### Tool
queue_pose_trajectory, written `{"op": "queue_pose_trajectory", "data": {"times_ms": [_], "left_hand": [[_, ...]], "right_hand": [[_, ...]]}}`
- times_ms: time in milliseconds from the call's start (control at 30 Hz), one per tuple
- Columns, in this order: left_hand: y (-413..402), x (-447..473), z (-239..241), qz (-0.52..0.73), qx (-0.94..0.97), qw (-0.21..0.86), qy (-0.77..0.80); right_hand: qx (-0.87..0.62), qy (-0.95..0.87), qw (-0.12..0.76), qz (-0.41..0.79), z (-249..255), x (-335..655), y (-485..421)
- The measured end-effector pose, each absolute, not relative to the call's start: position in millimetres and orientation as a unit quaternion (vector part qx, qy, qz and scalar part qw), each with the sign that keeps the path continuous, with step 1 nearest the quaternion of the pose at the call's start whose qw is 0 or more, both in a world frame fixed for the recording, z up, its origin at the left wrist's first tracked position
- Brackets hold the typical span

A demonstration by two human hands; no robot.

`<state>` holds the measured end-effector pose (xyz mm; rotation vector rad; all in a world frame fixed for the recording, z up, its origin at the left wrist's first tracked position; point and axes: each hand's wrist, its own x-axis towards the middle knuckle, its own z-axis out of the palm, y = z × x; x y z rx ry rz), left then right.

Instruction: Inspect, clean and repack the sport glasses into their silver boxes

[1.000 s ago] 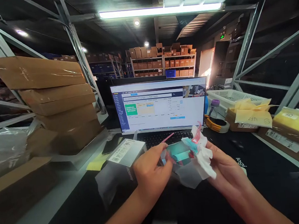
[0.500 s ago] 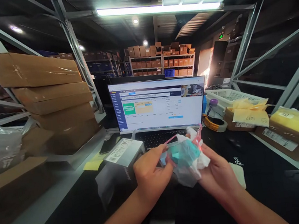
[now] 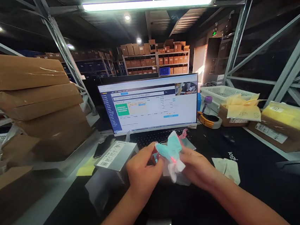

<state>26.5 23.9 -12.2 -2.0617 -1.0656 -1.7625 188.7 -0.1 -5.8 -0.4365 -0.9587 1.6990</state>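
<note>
Head view: left hand (image 3: 139,170), right hand (image 3: 197,166) both pinching crumpled teal-and-white plastic pouch with pink strip (image 3: 169,151) above black surface (image 3: 252,187), near bright monitor (image 3: 149,103). Pouch bunched tighter than second ago, hands drawn closer. Grey labelled box (image 3: 115,156) just left.

Warehouse packing desk: the one word that reads clearly is "logi", printed in white on the black desk mat (image 3: 255,190) and seen upside down from the wearer's side. The monitor (image 3: 149,103) shows a software page whose lines are too small to read. The barcode label on the white box (image 3: 114,155) and the handwriting on the yellow notes (image 3: 241,110) stay illegible.
</note>
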Motion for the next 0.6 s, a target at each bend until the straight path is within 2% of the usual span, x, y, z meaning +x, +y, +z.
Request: {"op": "queue_pose_trajectory", "data": {"times_ms": [233, 500, 600], "left_hand": [[17.3, 28.1, -8.3, -0.58, -0.719, 0.138, -0.357], [15.0, 22.4, -6.0, -0.601, -0.703, 0.15, -0.348], [15.3, 21.8, -7.3, -0.611, -0.697, 0.144, -0.347]], "right_hand": [[-0.159, -0.339, 0.556, 0.742, -6.5, 181.8, 2.0], [-0.167, -0.229, 0.599, 0.749, 17.5, 203.0, -14.8], [-0.187, -0.273, 0.598, 0.73, 13.5, 193.3, -21.9]]}}
